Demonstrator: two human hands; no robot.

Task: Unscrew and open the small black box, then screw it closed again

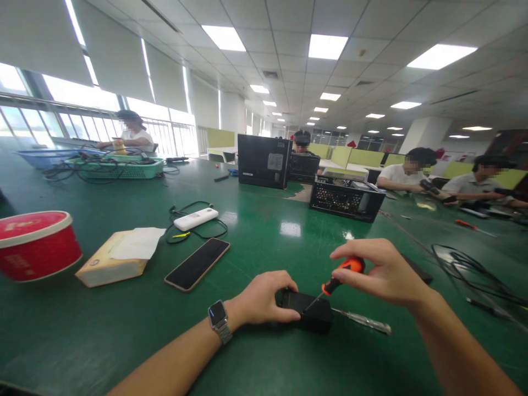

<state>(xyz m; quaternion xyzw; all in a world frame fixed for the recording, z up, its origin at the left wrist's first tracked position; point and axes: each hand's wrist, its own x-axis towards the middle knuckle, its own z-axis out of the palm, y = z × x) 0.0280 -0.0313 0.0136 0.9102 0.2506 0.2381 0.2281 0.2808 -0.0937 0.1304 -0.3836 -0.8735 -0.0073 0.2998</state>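
Note:
A small black box-shaped device [319, 319] lies on the green tabletop in front of me. My left hand [264, 300], with a watch on its wrist, grips the left end of this device between thumb and fingers. An orange and black screwdriver [346, 272] is in my right hand [379, 272], fingers and thumb closed about its handle. The shaft slants down to the left, and its tip meets the top of the device near my left thumb. Behind the device, to its right, lies a second screwdriver with a clear handle [369, 323].
Left of my hands are a phone [198, 264], a tissue pack [117, 261], a red tub [39, 247] and a white power strip [196, 219]. Black computer cases [264, 162] stand farther back. Cables [474, 272] lie at right. Several people sit around the table.

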